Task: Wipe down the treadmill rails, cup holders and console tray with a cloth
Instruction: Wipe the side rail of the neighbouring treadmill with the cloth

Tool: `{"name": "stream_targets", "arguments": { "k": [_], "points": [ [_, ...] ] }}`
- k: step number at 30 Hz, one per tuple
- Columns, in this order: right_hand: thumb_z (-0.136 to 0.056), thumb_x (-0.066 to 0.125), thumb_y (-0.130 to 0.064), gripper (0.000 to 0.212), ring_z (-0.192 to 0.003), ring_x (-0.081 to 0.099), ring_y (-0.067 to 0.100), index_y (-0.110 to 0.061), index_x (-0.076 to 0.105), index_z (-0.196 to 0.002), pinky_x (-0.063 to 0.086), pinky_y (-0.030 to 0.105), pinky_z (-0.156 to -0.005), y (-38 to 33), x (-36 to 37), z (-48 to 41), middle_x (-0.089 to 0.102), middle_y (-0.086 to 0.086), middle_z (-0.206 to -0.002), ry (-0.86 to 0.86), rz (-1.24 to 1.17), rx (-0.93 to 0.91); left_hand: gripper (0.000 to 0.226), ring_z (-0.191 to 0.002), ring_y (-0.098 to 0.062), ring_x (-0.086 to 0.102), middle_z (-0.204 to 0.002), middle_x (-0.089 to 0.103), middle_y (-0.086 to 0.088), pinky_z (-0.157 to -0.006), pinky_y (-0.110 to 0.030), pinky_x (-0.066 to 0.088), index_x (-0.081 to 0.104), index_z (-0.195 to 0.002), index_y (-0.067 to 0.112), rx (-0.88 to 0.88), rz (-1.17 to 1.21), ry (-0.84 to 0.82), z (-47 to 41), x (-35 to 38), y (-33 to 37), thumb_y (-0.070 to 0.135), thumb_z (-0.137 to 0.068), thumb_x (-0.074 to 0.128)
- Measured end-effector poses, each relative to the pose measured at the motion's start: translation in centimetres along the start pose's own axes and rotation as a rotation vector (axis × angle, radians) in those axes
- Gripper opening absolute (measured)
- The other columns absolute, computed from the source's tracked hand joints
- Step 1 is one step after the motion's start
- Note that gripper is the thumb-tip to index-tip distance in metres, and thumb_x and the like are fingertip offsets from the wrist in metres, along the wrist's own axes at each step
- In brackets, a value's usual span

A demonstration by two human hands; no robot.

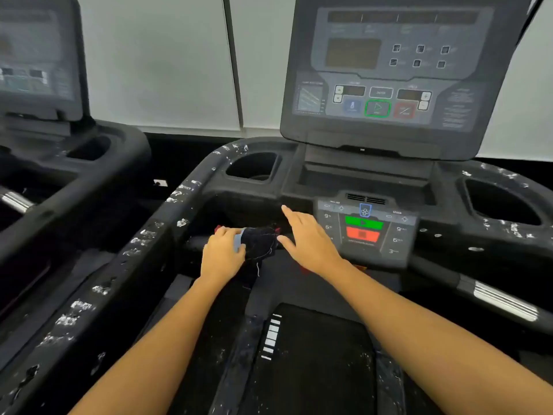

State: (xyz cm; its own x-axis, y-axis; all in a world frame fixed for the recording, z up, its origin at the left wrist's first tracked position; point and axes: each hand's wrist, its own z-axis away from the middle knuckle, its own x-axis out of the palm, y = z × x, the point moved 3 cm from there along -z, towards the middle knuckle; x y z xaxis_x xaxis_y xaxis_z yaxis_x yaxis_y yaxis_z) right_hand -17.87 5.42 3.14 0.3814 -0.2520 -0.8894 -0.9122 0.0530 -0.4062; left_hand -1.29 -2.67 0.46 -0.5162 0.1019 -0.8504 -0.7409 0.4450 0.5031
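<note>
My left hand (222, 253) grips a dark cloth (258, 242) with pale stitching, pressed on the black front crossbar of the treadmill, left of the control panel (366, 230). My right hand (305, 238) hovers just right of the cloth, fingers spread, holding nothing. The left rail (128, 256) runs from near left up to the console and is flecked with white peeling patches. The left cup holder (253, 166) and right cup holder (502, 205) are dark wells. The console tray (363, 179) lies between them, under the display.
The upright display (386, 70) with green and red buttons rises behind the tray. A chrome grip sensor (502, 304) sits on the right handlebar. The running belt (314, 363) lies below my arms. A second treadmill (51, 139) stands at left, before a pale wall.
</note>
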Motion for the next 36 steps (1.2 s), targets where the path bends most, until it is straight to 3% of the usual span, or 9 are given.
{"name": "stream_targets", "arguments": {
  "k": [5, 11, 14, 19, 25, 30, 36],
  "points": [
    [-0.093, 0.054, -0.031, 0.059, -0.135, 0.030, 0.021, -0.010, 0.032, -0.144, 0.024, 0.030, -0.110, -0.4, 2.8, -1.0, 0.039, 0.007, -0.145, -0.077, 0.063, -0.030, 0.050, -0.120, -0.031, 0.046, -0.135, 0.046, -0.014, -0.096, -0.039, 0.039, 0.049, -0.131, 0.010, -0.085, -0.025, 0.020, -0.2, 0.7, -1.4, 0.020, -0.085, 0.064],
    [-0.088, 0.063, -0.022, 0.079, -0.141, 0.019, 0.030, -0.018, 0.013, -0.150, 0.017, 0.040, -0.116, -0.5, 5.9, -2.4, 0.021, 0.011, -0.154, -0.221, 0.237, -0.093, 0.056, -0.120, -0.034, 0.043, -0.137, 0.039, -0.015, -0.093, -0.041, 0.039, 0.043, -0.134, 0.009, -0.141, -0.014, -0.028, -0.2, 2.0, -2.5, 0.022, -0.084, 0.064],
    [-0.088, 0.062, -0.017, 0.079, -0.140, 0.020, 0.031, -0.022, 0.012, -0.150, 0.016, 0.043, -0.115, -0.6, 7.1, -3.0, 0.021, 0.010, -0.154, -0.222, 0.288, -0.117, 0.056, -0.119, -0.033, 0.044, -0.136, 0.040, -0.015, -0.092, -0.041, 0.040, 0.042, -0.134, 0.009, -0.135, 0.000, -0.011, -0.3, 2.3, -2.5, 0.020, -0.083, 0.064],
    [-0.091, 0.058, -0.017, 0.063, -0.134, 0.032, 0.030, -0.021, 0.029, -0.147, 0.019, 0.042, -0.113, -0.5, 7.8, -3.6, 0.037, 0.010, -0.147, -0.123, 0.206, -0.105, 0.057, -0.120, -0.033, 0.043, -0.135, 0.041, -0.017, -0.092, -0.042, 0.041, 0.044, -0.133, 0.007, -0.126, 0.002, 0.012, -0.5, 2.4, -2.7, 0.019, -0.082, 0.066],
    [-0.088, 0.053, -0.008, 0.037, -0.107, 0.056, 0.031, -0.015, 0.060, -0.124, 0.042, 0.042, -0.092, -0.6, 7.0, -4.0, 0.064, 0.010, -0.118, 0.077, 0.046, -0.092, 0.064, -0.119, -0.034, 0.045, -0.134, 0.045, -0.017, -0.096, -0.045, 0.040, 0.047, -0.131, 0.008, -0.033, -0.114, 0.049, -0.1, 2.7, -2.6, 0.024, -0.075, 0.073],
    [-0.092, 0.050, -0.014, 0.027, -0.090, 0.061, 0.024, -0.017, 0.065, -0.114, 0.045, 0.041, -0.085, -1.0, 4.0, -3.4, 0.070, 0.004, -0.097, 0.184, -0.048, -0.064, 0.052, -0.105, -0.026, 0.058, -0.114, 0.060, -0.007, -0.088, -0.046, 0.047, 0.057, -0.119, 0.011, 0.155, -0.073, 0.183, -0.4, 1.7, -0.6, 0.021, -0.071, 0.074],
    [-0.088, 0.060, -0.025, 0.018, -0.084, 0.062, 0.018, -0.020, 0.063, -0.105, 0.051, 0.040, -0.074, 0.4, 0.3, -1.0, 0.069, 0.001, -0.091, 0.249, -0.349, 0.107, 0.035, -0.088, -0.021, 0.062, -0.101, 0.065, -0.006, -0.079, -0.041, 0.050, 0.062, -0.111, 0.009, 0.252, 0.121, 0.178, -0.4, -0.3, 2.9, 0.021, -0.078, 0.061]
  ]
}}
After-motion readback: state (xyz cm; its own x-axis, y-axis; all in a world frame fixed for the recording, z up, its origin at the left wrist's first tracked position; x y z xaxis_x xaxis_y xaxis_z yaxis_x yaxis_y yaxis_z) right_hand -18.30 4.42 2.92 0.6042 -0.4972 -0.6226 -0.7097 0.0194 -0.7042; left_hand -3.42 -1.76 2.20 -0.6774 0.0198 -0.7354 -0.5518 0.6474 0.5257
